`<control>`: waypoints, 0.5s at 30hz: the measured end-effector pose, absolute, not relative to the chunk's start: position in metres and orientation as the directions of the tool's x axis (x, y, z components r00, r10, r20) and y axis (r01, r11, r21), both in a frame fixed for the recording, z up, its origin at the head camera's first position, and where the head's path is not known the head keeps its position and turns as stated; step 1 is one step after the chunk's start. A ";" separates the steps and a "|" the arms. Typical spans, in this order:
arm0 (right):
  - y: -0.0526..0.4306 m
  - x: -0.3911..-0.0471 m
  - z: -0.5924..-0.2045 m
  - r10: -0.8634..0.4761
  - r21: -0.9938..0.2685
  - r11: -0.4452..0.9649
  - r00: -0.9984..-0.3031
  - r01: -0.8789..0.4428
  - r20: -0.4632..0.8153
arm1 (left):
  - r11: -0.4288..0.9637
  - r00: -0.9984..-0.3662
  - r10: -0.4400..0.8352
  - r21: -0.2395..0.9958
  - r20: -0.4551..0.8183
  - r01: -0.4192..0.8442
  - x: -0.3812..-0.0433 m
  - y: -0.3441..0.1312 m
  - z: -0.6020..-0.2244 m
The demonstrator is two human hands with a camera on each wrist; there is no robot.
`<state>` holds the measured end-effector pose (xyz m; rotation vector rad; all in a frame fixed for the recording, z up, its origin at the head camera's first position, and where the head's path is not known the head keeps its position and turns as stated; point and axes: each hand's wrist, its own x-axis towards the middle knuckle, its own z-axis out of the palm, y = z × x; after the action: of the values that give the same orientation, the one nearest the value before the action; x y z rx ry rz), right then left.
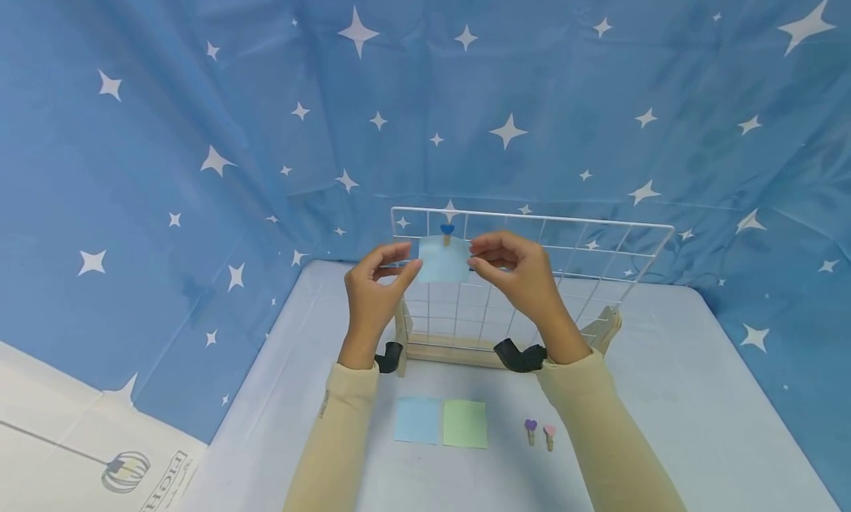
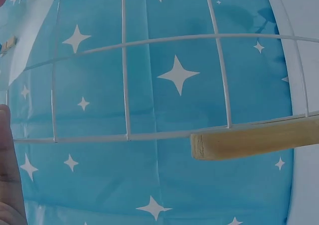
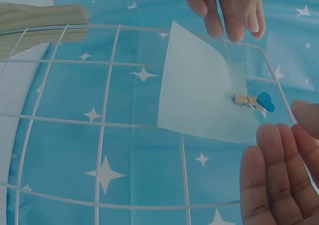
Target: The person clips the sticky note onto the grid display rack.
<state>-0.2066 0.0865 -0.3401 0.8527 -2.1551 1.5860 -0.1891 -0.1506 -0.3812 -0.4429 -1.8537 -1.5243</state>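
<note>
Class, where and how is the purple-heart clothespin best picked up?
Pinch the purple-heart clothespin, probably by its wooden stem, across the narrow width, coming from above and slightly left: it lies with its heart end away from the person, and the pink-heart clothespin sits close on its right.

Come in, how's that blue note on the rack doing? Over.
Left hand and right hand either side of the blue note, neither gripping it. Note hanging on the white rack by a heart clip. Nothing visible in the way.

Standing here I can't tell home or studio tbh; starry blue cloth walls in a pale table.
</note>
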 end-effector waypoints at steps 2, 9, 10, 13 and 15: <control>0.089 -0.206 -0.341 -0.277 -0.754 0.178 -0.768 -0.632 0.578 | 0.242 -0.708 -0.155 0.721 0.689 0.649 -0.187 -0.151 -0.382; 0.097 -0.202 -0.348 -0.325 -0.777 0.099 -0.758 -0.622 0.565 | 0.211 -0.732 -0.099 0.733 0.674 0.647 -0.180 -0.153 -0.385; 0.098 -0.202 -0.349 -0.330 -0.779 0.094 -0.757 -0.620 0.564 | 0.209 -0.734 -0.086 0.733 0.673 0.647 -0.179 -0.153 -0.385; 0.101 -0.200 -0.352 -0.341 -0.788 0.092 -0.763 -0.609 0.550 | 0.205 -0.742 -0.058 0.735 0.668 0.646 -0.177 -0.153 -0.386; 0.104 -0.199 -0.354 -0.346 -0.792 0.105 -0.769 -0.601 0.538 | 0.197 -0.751 -0.048 0.743 0.659 0.640 -0.175 -0.153 -0.386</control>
<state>-0.1992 0.1036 -0.3536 0.9479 -2.1623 1.7246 -0.1753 -0.1529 -0.3861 -0.5500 -1.9200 -1.6010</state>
